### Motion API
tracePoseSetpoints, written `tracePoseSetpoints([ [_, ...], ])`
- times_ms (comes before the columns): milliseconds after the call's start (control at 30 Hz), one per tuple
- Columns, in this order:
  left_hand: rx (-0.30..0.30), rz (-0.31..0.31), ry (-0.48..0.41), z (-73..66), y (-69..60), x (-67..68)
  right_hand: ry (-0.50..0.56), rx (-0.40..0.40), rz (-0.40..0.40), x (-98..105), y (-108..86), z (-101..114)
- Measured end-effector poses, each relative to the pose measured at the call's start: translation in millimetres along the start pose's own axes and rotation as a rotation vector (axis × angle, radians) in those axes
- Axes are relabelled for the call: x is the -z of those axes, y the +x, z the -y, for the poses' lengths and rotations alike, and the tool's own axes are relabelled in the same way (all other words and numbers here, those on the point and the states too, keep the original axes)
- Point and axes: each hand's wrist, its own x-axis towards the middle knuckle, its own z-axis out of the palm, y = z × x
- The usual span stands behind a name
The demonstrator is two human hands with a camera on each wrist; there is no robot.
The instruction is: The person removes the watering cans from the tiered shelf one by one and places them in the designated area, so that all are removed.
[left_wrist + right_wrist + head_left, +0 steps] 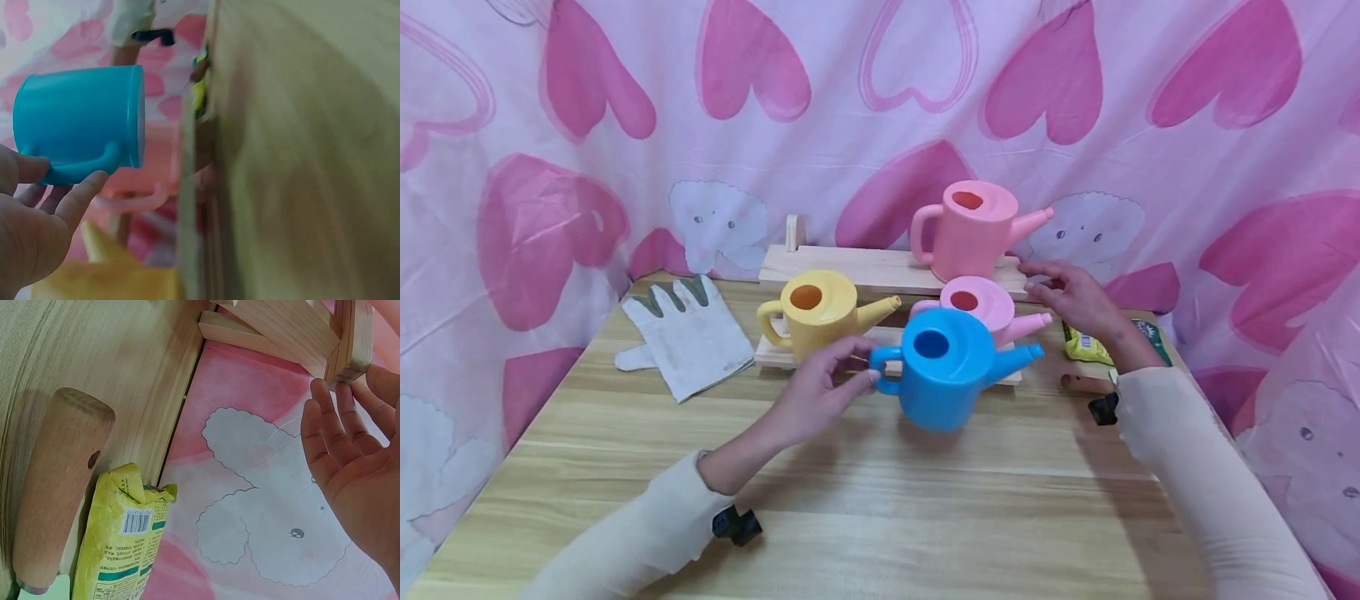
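My left hand [823, 392] pinches the handle of a blue watering can [943, 375]. The can hangs above the table, its spout to the right; the left wrist view also shows this blue can [81, 119] by its handle. At the right end of a two-tier wooden stand [842, 265], my right hand [1067, 296] grips the end of the upper board [353, 347] between thumb and fingers. On the upper tier stands a salmon-pink watering can [973, 237]. A yellow can [820, 317] and a light pink can [988, 310], partly hidden by the blue one, stand on the lower tier.
White work gloves [696, 333] lie on the table's left. At the right are a yellow packet [125, 531] and a tool with a wooden handle [62, 487], partly under my right arm in the head view. A heart-patterned curtain [752, 58] borders the table [880, 517].
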Motion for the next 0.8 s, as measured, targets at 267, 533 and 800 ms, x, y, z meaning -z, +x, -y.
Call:
tracePoseSetpoints([
  [267,0.058,0.130,-0.035,17.9,8.5,-25.0,0.009,-0.010,-0.010,0.2,0.0,-2.0],
  [533,0.120,0.175,-0.061,29.5,19.1,-51.0,0.010,-0.002,-0.010,1.8,-0.6,0.0],
  [800,0.170,0.216,-0.078,40.3,24.1,-72.8,0.009,-0.013,-0.017,0.3,-1.0,0.5],
])
